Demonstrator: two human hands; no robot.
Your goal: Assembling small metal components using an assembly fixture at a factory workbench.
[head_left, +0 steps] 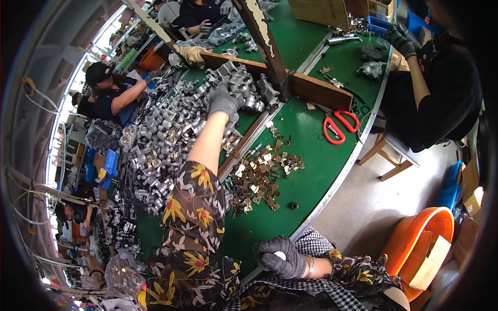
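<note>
My left hand [224, 101], in a grey glove, reaches out over a large heap of grey metal castings [166, 129] and touches those near its far end. Its fingertips are hidden, so I cannot tell if they grip a part. Close to my body, at the table's edge, my right hand [280, 257] is closed in a dark grey glove. A small round white end [280, 255] shows at its curled fingers; the rest of that item is hidden. Small brass-coloured metal plates [262, 179] lie in a loose pile between my hands.
Red-handled scissors [340, 127] lie on the green table [316, 171] near its metal rim. A wooden board [321, 92] and an upright post [263, 41] stand across the table. An orange tub [410, 243] is at right. A co-worker [436, 88] sits at right; others work at left.
</note>
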